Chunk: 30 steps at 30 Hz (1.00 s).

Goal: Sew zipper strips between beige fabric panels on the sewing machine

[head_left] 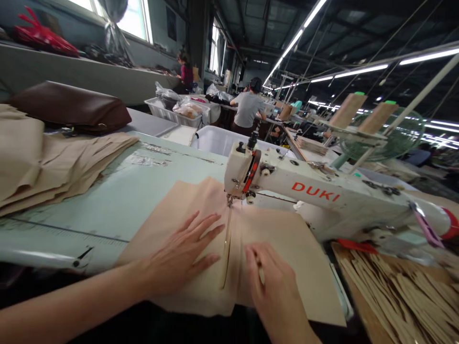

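Note:
Beige fabric (287, 239) lies under the presser foot (230, 201) of a white sewing machine (279, 177) marked DUKI. A narrow, shiny tan strip (225, 263) runs along the fabric from the foot toward me. Left of this strip, my left hand (190, 248) rests flat on the cloth with its fingers spread. My right hand (274, 286) is on the right side of the fabric, its fingers curled in. Something small and pale shows between the thumb and fingers, too hidden to name.
Stacked beige fabric pieces (64, 162) and a brown leather piece (75, 107) lie at left. Beige strips (401, 296) fill a board at right. Behind the machine are a white bin (218, 138) and thread cones (347, 110). Another person (247, 107) sits farther back.

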Each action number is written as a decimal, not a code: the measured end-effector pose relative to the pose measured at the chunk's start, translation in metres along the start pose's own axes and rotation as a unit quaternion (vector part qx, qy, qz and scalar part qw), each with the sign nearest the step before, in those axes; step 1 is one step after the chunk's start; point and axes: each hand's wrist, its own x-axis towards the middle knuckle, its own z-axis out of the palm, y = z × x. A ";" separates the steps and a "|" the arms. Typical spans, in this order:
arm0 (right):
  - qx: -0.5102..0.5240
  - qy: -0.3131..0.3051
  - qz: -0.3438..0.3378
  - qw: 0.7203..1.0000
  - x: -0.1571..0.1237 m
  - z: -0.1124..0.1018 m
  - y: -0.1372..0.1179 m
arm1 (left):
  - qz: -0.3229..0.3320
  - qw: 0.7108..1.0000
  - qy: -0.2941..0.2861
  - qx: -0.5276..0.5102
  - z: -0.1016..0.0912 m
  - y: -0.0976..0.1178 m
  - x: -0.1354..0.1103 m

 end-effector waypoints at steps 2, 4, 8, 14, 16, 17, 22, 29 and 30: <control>0.030 -0.086 0.079 0.993 -0.053 0.007 -0.004 | 0.032 0.999 0.041 0.007 0.003 0.031 -0.035; 0.110 -0.124 0.129 0.978 -0.091 0.026 -0.004 | 0.050 0.996 0.068 0.034 0.017 0.057 -0.064; 0.452 -0.164 0.199 0.854 -0.105 0.054 -0.012 | 0.032 0.991 0.081 0.106 0.049 0.078 -0.087; 0.396 -0.153 0.202 0.882 -0.074 0.002 -0.037 | 0.012 0.990 0.143 -0.015 0.002 0.071 -0.068; 0.248 -0.050 0.122 0.960 -0.053 -0.008 -0.038 | -0.047 0.986 0.151 -0.055 -0.027 0.068 -0.056; 0.184 -0.009 0.076 0.980 -0.040 -0.007 -0.037 | -0.083 0.983 0.149 -0.066 -0.040 0.066 -0.049; 0.081 -0.008 -0.010 0.997 0.014 0.030 -0.028 | -0.188 0.972 0.109 -0.092 -0.078 0.059 -0.020; 0.139 -0.025 -0.034 0.989 -0.016 0.023 -0.031 | -0.177 0.968 0.088 -0.156 -0.079 0.062 -0.018; 0.146 -0.043 -0.051 0.987 -0.023 0.020 -0.031 | -0.177 0.967 0.082 -0.165 -0.078 0.063 -0.018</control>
